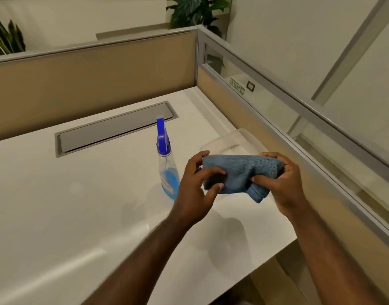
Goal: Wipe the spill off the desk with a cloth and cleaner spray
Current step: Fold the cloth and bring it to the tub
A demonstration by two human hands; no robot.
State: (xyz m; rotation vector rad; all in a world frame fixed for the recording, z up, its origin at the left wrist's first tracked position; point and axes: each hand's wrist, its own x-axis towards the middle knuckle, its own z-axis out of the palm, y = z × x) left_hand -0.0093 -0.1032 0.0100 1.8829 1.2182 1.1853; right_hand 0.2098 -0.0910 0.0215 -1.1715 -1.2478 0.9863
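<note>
Cloth, blue and bunched, sits up off the tabletop between both hands, over the right side near the partition. My left hand pinches its left end, fingers curled over the fabric with the thumb underneath; the right hand clamps the other end, fingers folded in so the tips vanish into the folds. I cannot tell how many layers the cloth is folded into; one corner hangs loose below the right hand.

Just left of the left hand stands the spray bottle, upright, clear, with blue liquid low inside and a blue trigger head. Its lower right side is hidden behind my left wrist, and the label print is too blurred to read.

Behind the cloth I make out a pale translucent container, mostly covered by the cloth and hands, so its shape and contents are unclear. Faint smears or a wet patch show on the tabletop near my left forearm, though glare makes the edges hard to trace.

Further back lies a grey cable hatch set into the surface, then the tan partition. Plants beyond it are cut off by the frame.
</note>
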